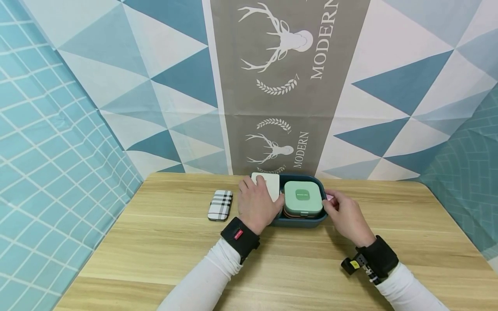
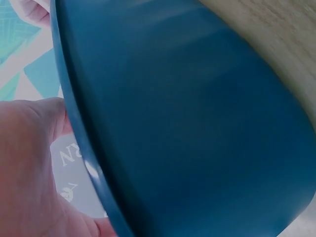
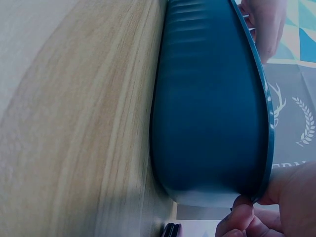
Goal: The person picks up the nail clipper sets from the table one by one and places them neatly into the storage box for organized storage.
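Observation:
A dark blue oblong basket (image 1: pixel 301 223) stands on the table near its back edge. Inside it on the right sits a pale green square lidded box (image 1: pixel 311 188) above an orange-edged layer. On the left a white box (image 1: pixel 272 181) shows at the rim. My left hand (image 1: pixel 257 207) grips this white box from above, fingers over its left part and thumb at its right; the palm hides much of it. At the basket's right end, my right hand (image 1: pixel 348 216) pinches the rim between thumb and fingers, plainer in the right wrist view (image 3: pixel 296 197).
A black-and-white plaid case (image 1: pixel 220 205) lies on the table left of the basket. A pink thing (image 1: pixel 329 197) shows partly behind my right hand. Patterned cloth (image 1: pixel 179 86) hangs right behind the table's back edge.

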`<state>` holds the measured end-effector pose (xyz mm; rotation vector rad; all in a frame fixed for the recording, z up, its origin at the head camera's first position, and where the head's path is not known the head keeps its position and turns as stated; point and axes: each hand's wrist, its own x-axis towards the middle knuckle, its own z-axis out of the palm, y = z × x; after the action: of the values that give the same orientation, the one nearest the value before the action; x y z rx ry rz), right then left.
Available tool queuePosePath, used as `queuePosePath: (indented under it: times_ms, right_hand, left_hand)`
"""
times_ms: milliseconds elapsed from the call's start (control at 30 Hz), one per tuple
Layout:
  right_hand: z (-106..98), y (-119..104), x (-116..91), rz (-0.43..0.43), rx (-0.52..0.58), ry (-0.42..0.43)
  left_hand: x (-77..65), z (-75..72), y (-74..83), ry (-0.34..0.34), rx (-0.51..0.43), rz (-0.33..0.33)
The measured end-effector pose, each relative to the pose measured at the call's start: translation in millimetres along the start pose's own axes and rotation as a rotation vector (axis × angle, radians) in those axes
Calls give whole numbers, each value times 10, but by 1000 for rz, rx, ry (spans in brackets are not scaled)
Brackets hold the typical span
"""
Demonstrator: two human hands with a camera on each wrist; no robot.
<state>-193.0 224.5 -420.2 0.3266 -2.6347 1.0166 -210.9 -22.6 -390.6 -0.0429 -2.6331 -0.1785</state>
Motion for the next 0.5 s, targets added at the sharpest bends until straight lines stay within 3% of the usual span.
queuePosePath:
  times_ms: [500]
  right_hand:
    - [-3,0,4,5,-1,-4]
  left_hand:
    - [43,-132,-18,27,-41,11]
